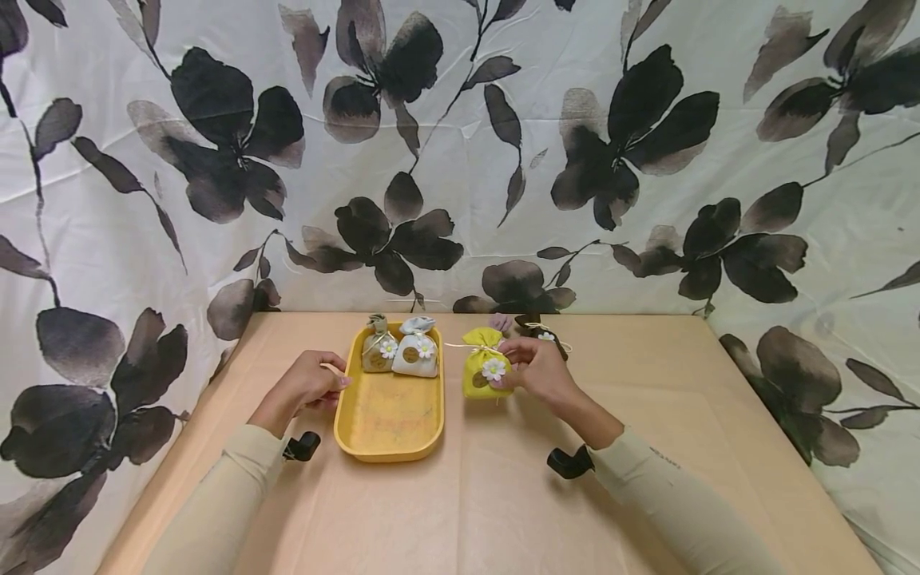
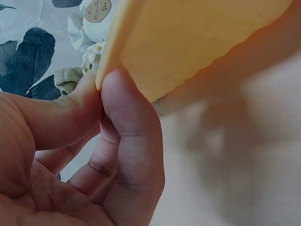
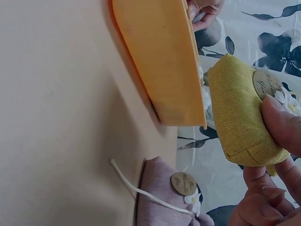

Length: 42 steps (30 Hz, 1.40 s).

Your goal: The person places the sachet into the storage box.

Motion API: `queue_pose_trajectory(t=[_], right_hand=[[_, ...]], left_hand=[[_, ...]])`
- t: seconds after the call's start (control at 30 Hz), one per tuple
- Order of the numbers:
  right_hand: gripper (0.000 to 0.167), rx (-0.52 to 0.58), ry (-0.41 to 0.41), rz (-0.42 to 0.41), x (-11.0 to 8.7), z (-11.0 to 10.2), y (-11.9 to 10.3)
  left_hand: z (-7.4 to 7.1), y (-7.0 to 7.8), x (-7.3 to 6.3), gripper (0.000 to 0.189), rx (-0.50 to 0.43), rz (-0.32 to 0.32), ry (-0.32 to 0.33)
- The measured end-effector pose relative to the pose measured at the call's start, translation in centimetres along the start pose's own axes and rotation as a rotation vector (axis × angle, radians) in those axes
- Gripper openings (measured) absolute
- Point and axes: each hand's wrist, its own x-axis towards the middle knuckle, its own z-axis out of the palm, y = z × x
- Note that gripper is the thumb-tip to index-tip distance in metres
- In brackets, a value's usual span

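yellow pouch (image 1: 476,363): held up off worktop (image 1: 467,511), btwn tray (image 1: 391,423) & dark item (image 1: 528,330), past tray's rt edge, nearer worktop's far edge than its near one. has white flower, rnd tag (image 3: 265,84) w/ small writing, pale cord tied at neck.
rt hand (image 1: 539,371): fingers closed in on yellow pouch, thumb on the face w/ the flower, other fingers round the opp side.
lt hand (image 1: 309,379): thumb & index pinch tray's lt rim, toward its far half; rest of fingers curled in below.
tray: yellow, rounded corners, lt of worktop's ctr, its far end close to worktop's far edge. can't tell if base sits flat.
olive pouch (image 1: 375,362): in tray's far lt corner, white flower on it, neck up.
white pouch (image 1: 413,365): in tray's far rt corner, just beside olive pouch, w/ flower & rnd brown tag.
purple pouch (image 3: 157,193): on worktop nr far edge, rt of tray; long pale cord, rnd tag, white flower.
dark item: beside purple pouch nr same edge, partly hidden behind rt hand; pale cord & white flower visible.
backdrop (image 1: 460,120): pale cloth w/ dk floral print, beyond worktop's far edge.
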Motion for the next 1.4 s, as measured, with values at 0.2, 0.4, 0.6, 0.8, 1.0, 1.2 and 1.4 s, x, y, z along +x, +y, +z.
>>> queue_pose_trajectory(t=[0.2,0.4,0.6,0.8,1.0,1.2,1.4], right_hand=[[0.047,0.000,-0.006,-0.006,0.4,0.4,-0.6],[0.047,0.009,-0.008,-0.035,0.7,0.8,-1.3],[0.048,0.020,-0.018,-0.040,0.9,1.2,-1.7],[0.049,0.032,-0.020,-0.035,0.9,1.5,-1.9],[0.046,0.032,-0.031,-0.042,0.9,1.9,-2.0],[0.047,0.007,-0.022,-0.044,0.9,2.4,-2.5],[0.047,0.014,-0.023,-0.059,1.0,2.9,-2.6]], left_hand=[[0.0,0.1,0.0,0.034,0.005,-0.006,0.004],[0.0,0.1,-0.1,0.033,0.001,-0.008,0.008],[-0.1,0.1,-0.1,0.034,-0.004,0.002,-0.001],[-0.1,0.0,-0.1,0.034,-0.006,0.001,0.003],[0.0,-0.1,-0.1,0.034,-0.010,0.001,0.010],[0.0,-0.3,-0.1,0.032,-0.009,0.010,0.009],[-0.1,-0.3,0.0,0.033,-0.007,0.006,0.010]])
